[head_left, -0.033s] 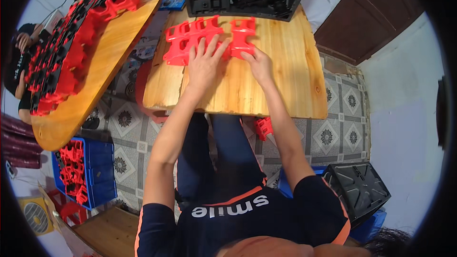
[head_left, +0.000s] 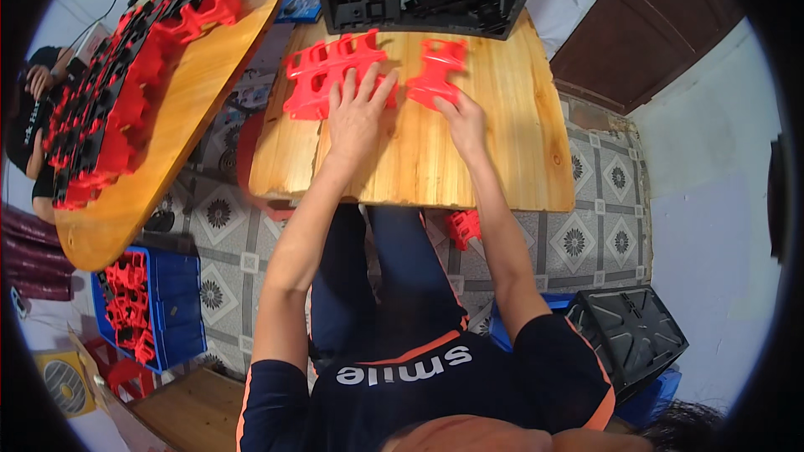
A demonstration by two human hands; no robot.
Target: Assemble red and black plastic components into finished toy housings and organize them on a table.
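Observation:
Several red plastic frames [head_left: 311, 88] with rectangular openings stand side by side on the wooden table, left of centre. My left hand [head_left: 356, 117] rests over their right end, fingers spread and pointing away from me, so part of that end is covered. In my right hand [head_left: 463, 124], the near end of a single red plastic frame [head_left: 433, 79] is pinched between thumb and fingers. That frame is a little blurred and stands apart from the group, with a strip of bare wood between them.
A black bin [head_left: 435, 21] of dark plastic parts stands at the table's far edge. On the left, a second wooden table [head_left: 167, 176] carries rows of red and black parts, with a person beside it. A blue crate [head_left: 177, 310] holds red parts on the floor.
The single red frame in my right hand has moved slightly right, away from the group, opening a gap. My left hand stays on the group.

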